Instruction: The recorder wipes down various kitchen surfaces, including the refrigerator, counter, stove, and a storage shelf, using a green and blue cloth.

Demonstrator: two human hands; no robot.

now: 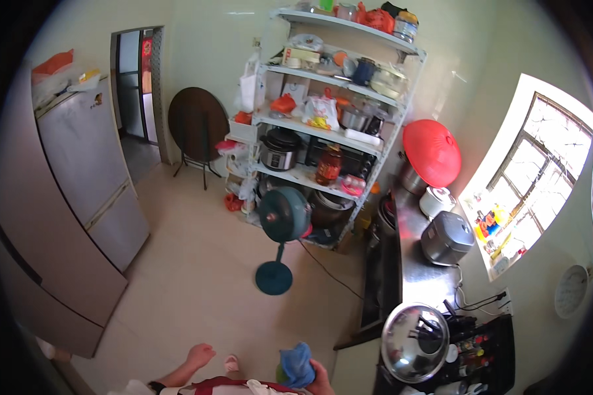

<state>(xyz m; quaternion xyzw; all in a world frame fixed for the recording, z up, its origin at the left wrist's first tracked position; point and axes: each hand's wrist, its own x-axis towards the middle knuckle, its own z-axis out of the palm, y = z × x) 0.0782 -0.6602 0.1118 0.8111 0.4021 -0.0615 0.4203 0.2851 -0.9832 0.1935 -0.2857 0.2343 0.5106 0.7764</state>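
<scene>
My right hand is at the bottom of the head view, gripping a crumpled blue cloth. Something green shows at the cloth's left edge; what it is cannot be made out. To the left, my left hand hangs over the tiled floor with its fingers curled in and nothing seen in them. A dark band circles that wrist. One of my feet, in a pink shoe, shows between the hands. Ahead stands a dark green pedestal fan on a round base.
A metal shelf rack loaded with pots and bags stands behind the fan. From the fan a cord crosses the floor. The counter at right bears a rice cooker and a domed lid. Refrigerators line the left.
</scene>
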